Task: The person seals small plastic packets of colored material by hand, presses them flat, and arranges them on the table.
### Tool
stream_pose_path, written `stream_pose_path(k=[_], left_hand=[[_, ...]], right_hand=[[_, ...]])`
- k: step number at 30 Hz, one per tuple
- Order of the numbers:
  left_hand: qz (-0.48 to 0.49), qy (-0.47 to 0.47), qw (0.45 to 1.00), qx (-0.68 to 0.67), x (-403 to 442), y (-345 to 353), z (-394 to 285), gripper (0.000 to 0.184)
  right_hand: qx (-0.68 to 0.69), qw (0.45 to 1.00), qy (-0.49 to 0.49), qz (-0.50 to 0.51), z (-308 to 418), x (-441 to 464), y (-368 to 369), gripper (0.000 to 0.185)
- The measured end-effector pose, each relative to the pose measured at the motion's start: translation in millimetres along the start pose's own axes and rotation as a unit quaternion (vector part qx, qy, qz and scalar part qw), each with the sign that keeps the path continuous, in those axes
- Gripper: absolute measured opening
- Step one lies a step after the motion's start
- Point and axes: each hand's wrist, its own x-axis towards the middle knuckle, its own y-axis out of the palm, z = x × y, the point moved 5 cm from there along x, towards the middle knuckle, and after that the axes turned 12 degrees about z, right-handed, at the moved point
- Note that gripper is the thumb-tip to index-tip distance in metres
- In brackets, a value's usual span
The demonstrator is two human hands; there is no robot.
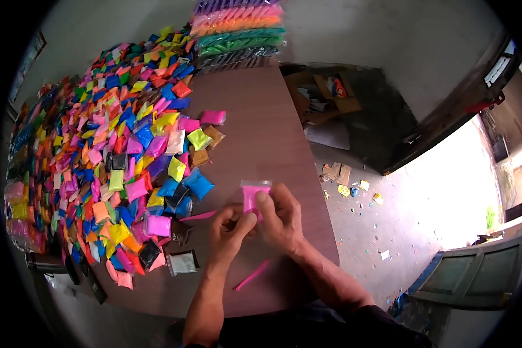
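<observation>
A small clear packet of pink modelling clay point(250, 196) is held upright between both hands above the brown table. My right hand point(281, 214) grips its right side, the thumb pressed on the front. At its lower left edge my left hand point(232, 226) pinches it, thumb tip against the packet and the other fingers curled behind. Beside my left hand lies a pink flat tool point(197, 216), partly hidden at its right end. A thin pink stick point(252, 275) rests on the table below my hands.
A large heap of colourful packets point(122, 151) covers the table's left side. Stacked bags of sorted packets point(239, 29) stand at the back. A white packet point(183, 263) lies at the near left. Right of the table point(261, 133), an open cardboard box point(336, 98) and scattered scraps are on the floor.
</observation>
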Motion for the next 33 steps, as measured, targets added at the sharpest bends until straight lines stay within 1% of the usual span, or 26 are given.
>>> stream_pose_path(k=[2,5,7,8,10,12,13,15,17,19,20,22,24,25,28,29,30,31,33], left_hand=[[-0.006,-0.003,1.000,0.018,0.7,-1.4,2.3,0.010],[-0.023,-0.005,0.999,0.037,-1.2,-6.7,3.6,0.013],[-0.031,-0.003,0.999,0.037,-2.5,-10.7,4.4,0.014],[-0.027,0.007,0.998,0.052,-3.0,-12.0,4.0,0.015],[-0.025,0.017,0.997,0.066,-3.2,-12.8,1.5,0.017],[-0.019,0.009,0.996,0.090,-2.4,-9.0,-4.7,0.015],[-0.020,0.009,0.996,0.090,-1.6,-5.2,-8.7,0.015],[-0.023,0.004,0.999,0.022,-0.6,2.1,-12.9,0.014],[-0.018,0.005,0.999,0.027,0.2,-3.7,-5.5,0.014],[-0.014,0.007,0.999,0.033,0.0,-7.8,0.3,0.014],[-0.010,0.024,0.999,0.036,-0.2,-8.5,0.1,0.013],[-0.006,0.039,0.998,0.039,-0.9,-11.8,2.6,0.013],[0.003,0.049,0.997,0.066,-1.8,-14.9,4.8,0.013],[0.003,0.048,0.997,0.066,-2.1,-14.5,2.5,0.013],[0.007,0.037,0.998,0.050,-0.7,-4.6,-12.5,0.012],[-0.017,0.036,0.998,0.039,-0.2,-0.8,-18.0,0.011],[-0.040,0.034,0.998,0.027,0.1,0.0,-20.4,0.010],[-0.040,0.033,0.998,0.027,1.2,-0.8,-19.2,0.010],[-0.033,0.063,0.997,0.030,2.9,-5.0,-15.4,0.008]], right_hand=[[0.026,1.000,-0.008,-0.016,0.1,0.4,-1.2,0.027],[0.031,0.999,0.001,0.008,-0.5,-0.1,-1.3,0.028],[0.008,0.998,0.039,0.042,-4.1,0.1,-0.5,0.029],[0.009,0.998,0.040,0.045,-2.2,0.5,0.7,0.029],[0.065,0.996,0.048,0.047,2.6,0.9,3.1,0.028],[0.060,0.997,0.033,0.040,2.5,2.0,0.7,0.028],[0.055,0.998,0.017,0.032,2.7,2.4,-0.9,0.028],[0.056,0.998,0.014,0.036,-0.7,2.6,-1.0,0.027],[0.057,0.998,0.011,0.039,-0.2,2.0,-1.8,0.027],[0.035,0.997,0.026,0.063,3.7,0.9,-0.6,0.027],[0.036,0.997,0.026,0.063,6.6,0.4,-1.0,0.027],[0.031,0.994,0.074,0.079,6.3,-0.7,0.5,0.027],[0.048,0.995,0.058,0.068,6.4,0.8,2.8,0.026],[0.065,0.995,0.041,0.057,7.2,1.5,3.1,0.025],[0.093,0.994,0.038,0.049,4.8,2.4,1.7,0.022],[0.093,0.994,0.038,0.049,0.2,2.0,-0.9,0.022],[0.063,0.995,0.037,0.063,-6.3,1.3,-3.7,0.021],[0.032,0.996,0.036,0.077,-7.2,1.3,-4.0,0.020],[0.032,0.995,0.039,0.083,-4.8,-0.3,-2.5,0.019]])
